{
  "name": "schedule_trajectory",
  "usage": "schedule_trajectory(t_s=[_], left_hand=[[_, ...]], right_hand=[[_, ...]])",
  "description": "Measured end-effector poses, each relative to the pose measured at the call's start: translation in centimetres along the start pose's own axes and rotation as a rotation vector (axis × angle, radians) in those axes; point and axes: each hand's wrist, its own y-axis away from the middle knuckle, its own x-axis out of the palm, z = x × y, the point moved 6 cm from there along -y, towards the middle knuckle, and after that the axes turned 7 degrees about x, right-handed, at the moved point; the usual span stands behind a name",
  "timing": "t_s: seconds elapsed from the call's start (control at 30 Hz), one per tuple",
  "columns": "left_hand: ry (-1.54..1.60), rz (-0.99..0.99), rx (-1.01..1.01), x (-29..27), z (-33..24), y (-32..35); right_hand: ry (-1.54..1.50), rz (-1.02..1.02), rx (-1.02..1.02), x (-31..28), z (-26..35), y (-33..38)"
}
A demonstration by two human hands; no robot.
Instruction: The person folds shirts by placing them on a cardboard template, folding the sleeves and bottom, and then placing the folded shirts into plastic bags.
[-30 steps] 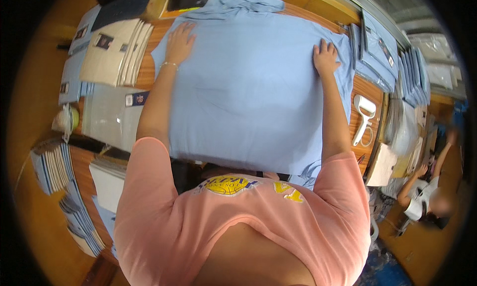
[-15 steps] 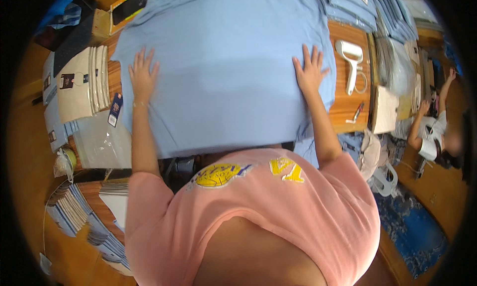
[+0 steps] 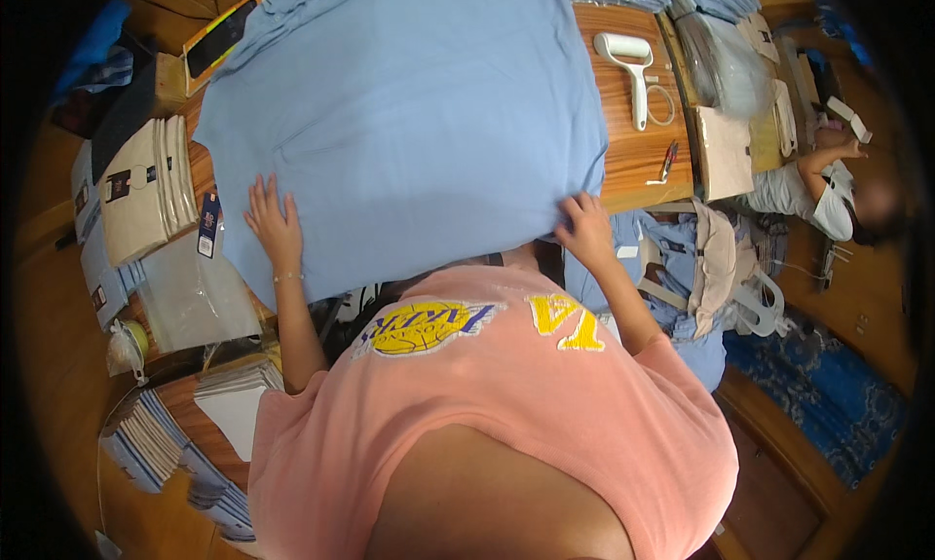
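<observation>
The left hand [image 3: 275, 224] lies with its fingers spread and flat on the blue cloth [image 3: 409, 122], grasping nothing, a little in from the cloth's left side. The right hand [image 3: 587, 231] has its fingers bent at the near right corner of the same cloth; whether they pinch the fabric or only rest against it, I cannot tell. The cloth lies under the left palm and spreads forward from both hands, away from the body, over the wooden table [image 3: 623, 170]. Its near edge slants across in front of the waist, and the right hand is the closer of the two to that edge. The long axis seems to run away from the person, though the far end leaves the view. Beyond the left fingers are a dark tag [image 3: 208, 225], a clear plastic bag [image 3: 200, 297], a pile of beige folded clothes [image 3: 141, 200] and, farther up, a phone [image 3: 222, 39]. Past the right side of the cloth lie a small cutter [image 3: 667, 161] and a white lint roller [image 3: 638, 97].
</observation>
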Motion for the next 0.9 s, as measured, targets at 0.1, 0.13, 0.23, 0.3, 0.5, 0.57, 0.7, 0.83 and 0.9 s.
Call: schedule_trajectory(t_s=[0.1,0.13,0.23,0.3,0.5,0.57,0.7,0.83,0.9], left_hand=[[-0.017,-0.016,0.021,-0.3,0.1,0.0],[-0.023,-0.016,0.025,-0.3,0.2,0.3],[0.093,-0.175,0.074,-0.5,2.1,0.1],[0.16,-0.256,0.087,-1.3,3.0,-2.8],[-0.124,-0.099,0.159,1.0,4.4,-10.0],[-0.179,-0.07,0.162,1.4,4.0,-9.6],[-0.048,-0.139,0.082,-0.3,4.1,-6.0],[-0.138,-0.036,-0.025,0.6,1.9,-1.5],[0.003,-0.06,-0.013,-0.4,1.9,-1.8]], right_hand=[[0.125,0.128,0.139,2.6,-9.0,2.6],[0.216,0.223,0.222,2.0,-10.6,3.2],[0.318,0.084,0.308,-4.8,-7.0,-1.2],[0.134,-0.266,0.074,-6.5,-3.9,-6.6],[0.24,-0.437,-0.176,-0.8,1.4,-23.2],[0.105,-0.42,-0.208,-1.3,0.5,-25.1],[0.045,-0.555,-0.195,-1.7,3.5,-20.1],[0.111,-0.279,-0.14,1.3,1.3,-17.7],[0.057,-0.33,-0.145,0.5,1.3,-17.1]])
